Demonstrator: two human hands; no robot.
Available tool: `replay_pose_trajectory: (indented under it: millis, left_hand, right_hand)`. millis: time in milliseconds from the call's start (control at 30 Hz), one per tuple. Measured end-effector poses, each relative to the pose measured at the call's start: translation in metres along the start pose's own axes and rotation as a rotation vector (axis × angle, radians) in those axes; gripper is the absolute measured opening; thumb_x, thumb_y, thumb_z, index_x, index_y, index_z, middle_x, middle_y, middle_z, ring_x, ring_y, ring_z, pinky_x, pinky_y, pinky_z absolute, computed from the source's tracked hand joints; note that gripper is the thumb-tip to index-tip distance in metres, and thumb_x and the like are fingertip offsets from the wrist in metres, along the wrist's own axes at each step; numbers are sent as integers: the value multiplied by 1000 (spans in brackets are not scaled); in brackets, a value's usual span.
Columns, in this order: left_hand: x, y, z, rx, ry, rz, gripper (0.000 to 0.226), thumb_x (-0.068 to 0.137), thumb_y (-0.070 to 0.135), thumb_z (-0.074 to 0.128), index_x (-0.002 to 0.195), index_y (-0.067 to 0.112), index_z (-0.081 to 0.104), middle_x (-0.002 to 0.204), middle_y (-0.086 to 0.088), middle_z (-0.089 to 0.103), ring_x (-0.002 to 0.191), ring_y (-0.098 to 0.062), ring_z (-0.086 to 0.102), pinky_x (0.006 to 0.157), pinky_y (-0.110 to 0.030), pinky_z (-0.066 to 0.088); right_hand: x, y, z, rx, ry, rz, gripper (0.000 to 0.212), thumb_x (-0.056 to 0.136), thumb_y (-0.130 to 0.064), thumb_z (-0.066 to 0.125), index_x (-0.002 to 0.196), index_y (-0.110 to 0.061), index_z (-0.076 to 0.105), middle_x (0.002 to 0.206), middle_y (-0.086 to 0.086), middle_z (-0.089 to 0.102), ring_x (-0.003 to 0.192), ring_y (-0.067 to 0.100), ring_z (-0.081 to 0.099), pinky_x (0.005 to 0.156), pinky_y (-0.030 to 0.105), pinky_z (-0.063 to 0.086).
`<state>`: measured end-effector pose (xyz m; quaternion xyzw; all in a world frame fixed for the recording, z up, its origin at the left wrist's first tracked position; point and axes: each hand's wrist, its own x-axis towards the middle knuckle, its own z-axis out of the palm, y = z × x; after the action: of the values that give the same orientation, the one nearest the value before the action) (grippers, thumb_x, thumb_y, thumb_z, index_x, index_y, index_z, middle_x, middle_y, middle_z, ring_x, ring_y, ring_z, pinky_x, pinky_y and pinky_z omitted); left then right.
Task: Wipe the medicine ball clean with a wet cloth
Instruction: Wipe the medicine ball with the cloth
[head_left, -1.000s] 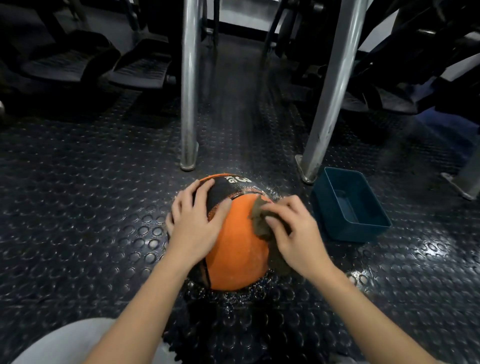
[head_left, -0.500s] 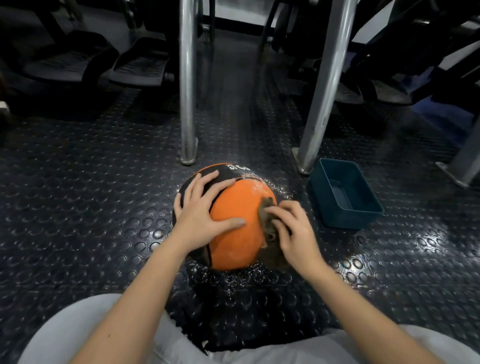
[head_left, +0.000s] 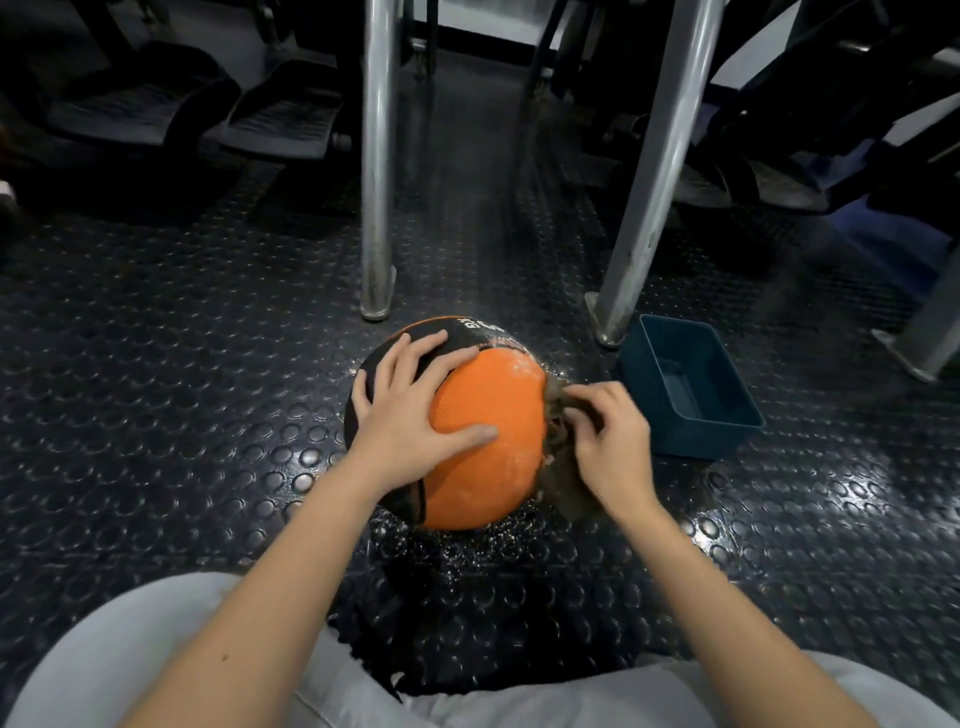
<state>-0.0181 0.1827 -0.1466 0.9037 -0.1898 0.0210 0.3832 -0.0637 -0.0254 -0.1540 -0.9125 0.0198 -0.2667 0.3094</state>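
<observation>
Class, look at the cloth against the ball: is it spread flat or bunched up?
Bunched up: the cloth shows crumpled folds, gripped by the right hand against the medicine ball.

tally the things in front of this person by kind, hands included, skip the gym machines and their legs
medicine ball: 1
cloth: 1
teal tub: 1
hands: 2 (left hand flat on the ball, right hand gripping the cloth)
total: 5
</observation>
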Motion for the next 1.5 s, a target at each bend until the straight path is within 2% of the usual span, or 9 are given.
replay_pose_trajectory:
  millis: [100, 267, 467, 567, 667, 900, 1100, 1300, 1500]
  left_hand:
    - [3, 5, -1, 10, -26, -8, 72, 50, 84, 43, 118, 67, 23, 146, 25, 14, 137, 0, -3, 113, -53, -5]
    - [9, 13, -13, 28, -82, -26, 74, 56, 67, 70, 119, 56, 32, 140, 17, 18, 133, -5, 8, 112, -45, 3]
    - [13, 10, -13, 23, -161, -47, 78, 68, 56, 74, 132, 50, 29, 144, 18, 8, 140, -10, -3, 114, -49, -7]
    - [16, 10, -8, 61, -134, -24, 88, 53, 76, 51, 134, 52, 25, 145, 23, 6, 139, -4, -10, 112, -48, -10]
    - [18, 11, -4, 111, -71, -5, 97, 45, 83, 38, 136, 52, 24, 147, 22, 10, 140, -4, -7, 113, -47, -7]
    - [16, 22, 2, 129, -103, 26, 86, 67, 65, 69, 139, 47, 25, 150, 17, 8, 141, -8, -12, 113, -49, -12]
    - [17, 22, 2, 133, -101, 1, 87, 64, 63, 71, 138, 47, 27, 149, 18, 9, 139, -5, -10, 114, -48, -9]
    - [15, 25, 4, 140, -128, 14, 86, 68, 63, 68, 139, 49, 23, 150, 17, 4, 140, -8, -15, 112, -48, -14]
    - [16, 24, 2, 120, -105, -6, 86, 66, 60, 71, 138, 49, 27, 150, 18, 7, 140, -6, -12, 113, -47, -11]
  right_hand:
    - [13, -9, -16, 29, 131, 33, 22, 84, 4, 62, 101, -8, 68, 97, -4, 57, 95, 16, 57, 88, 13, 40]
    - [12, -26, -3, 12, 60, -217, 24, 82, 3, 55, 100, -8, 67, 102, 2, 61, 95, 13, 51, 87, 13, 36]
    - [19, 11, 4, -139, -58, 89, 35, 82, 12, 53, 98, -14, 69, 101, -4, 60, 96, 25, 51, 84, 31, 40]
    - [31, -25, -5, 4, 92, -126, 31, 84, 8, 53, 100, -13, 68, 103, -11, 56, 96, 16, 49, 87, 14, 35]
    - [23, -35, 7, -27, 24, -346, 29, 87, -1, 47, 102, -11, 69, 109, -2, 62, 97, 17, 48, 84, 24, 37]
    - [27, 15, -2, -96, -10, 163, 36, 85, 11, 51, 99, -16, 69, 104, -5, 61, 100, 26, 53, 82, 18, 31]
    - [17, -29, 6, -53, 33, -322, 31, 87, -1, 43, 104, -9, 68, 109, 3, 62, 93, 19, 48, 84, 24, 38]
    - [20, 9, -1, -118, -7, 125, 34, 85, 11, 50, 100, -13, 69, 100, -6, 54, 95, 22, 48, 83, 26, 36]
    - [12, -26, 3, -19, 53, -246, 28, 87, 2, 47, 107, -6, 65, 108, 1, 58, 96, 16, 48, 88, 16, 36]
